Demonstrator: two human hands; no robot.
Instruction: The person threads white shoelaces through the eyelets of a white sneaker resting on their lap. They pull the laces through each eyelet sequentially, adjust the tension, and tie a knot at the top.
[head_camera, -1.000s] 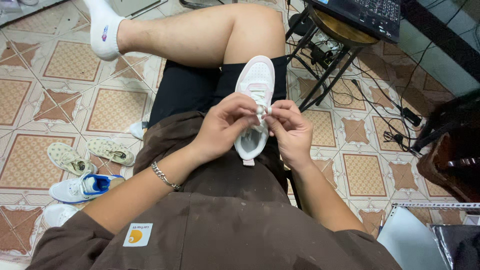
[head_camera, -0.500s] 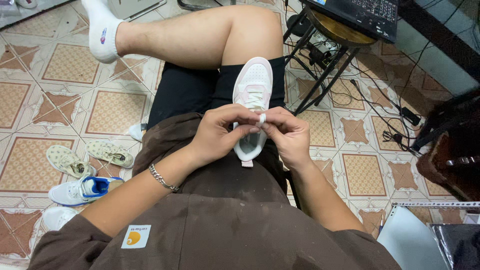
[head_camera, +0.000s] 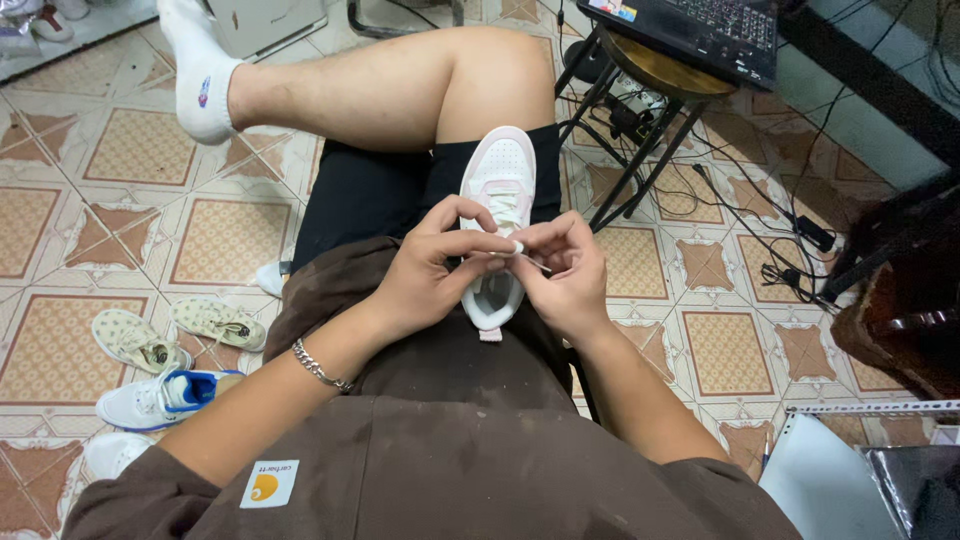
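A white and pale pink sneaker (head_camera: 498, 180) lies on my lap, toe pointing away from me. Both hands meet over its tongue. My left hand (head_camera: 432, 270) pinches the white shoelace (head_camera: 512, 247) between thumb and fingers. My right hand (head_camera: 566, 272) grips the same lace from the other side, fingertips touching the left ones. The heel of the shoe shows just below my hands. My crossed bare leg with a white sock (head_camera: 200, 75) stretches to the upper left.
Several loose shoes lie on the tiled floor at the left: two beige ones (head_camera: 170, 335) and a white and blue one (head_camera: 160, 397). A wooden stool (head_camera: 660, 85) carries a laptop (head_camera: 700, 30). Cables (head_camera: 770, 240) spread at the right.
My hands have slid a little down the sneaker toward its heel and closed together on the lace. The view has shifted slightly.
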